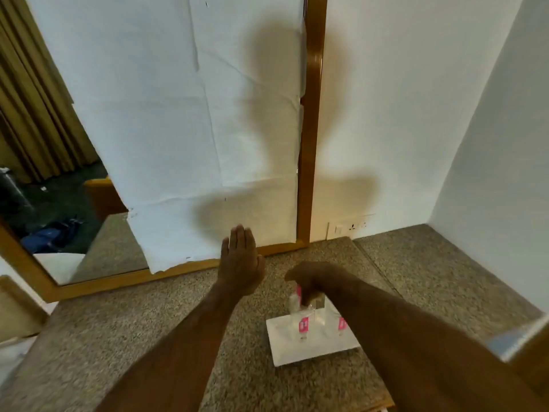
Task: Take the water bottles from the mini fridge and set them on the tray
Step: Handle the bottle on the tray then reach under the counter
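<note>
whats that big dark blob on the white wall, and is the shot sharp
Head view: the blob is a shadow cast on the paper-covered wall; the bottles on the tray are soft and blurred under the right hand; wide-angle bending shows along the wooden frame.

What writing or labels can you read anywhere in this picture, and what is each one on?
None can be read.
Pink labels on the water bottles standing on the white tray: print too blurred.
Pink label on the bottle under the right hand: also blurred.
Small dark marks on the wall plate: too small.
</note>
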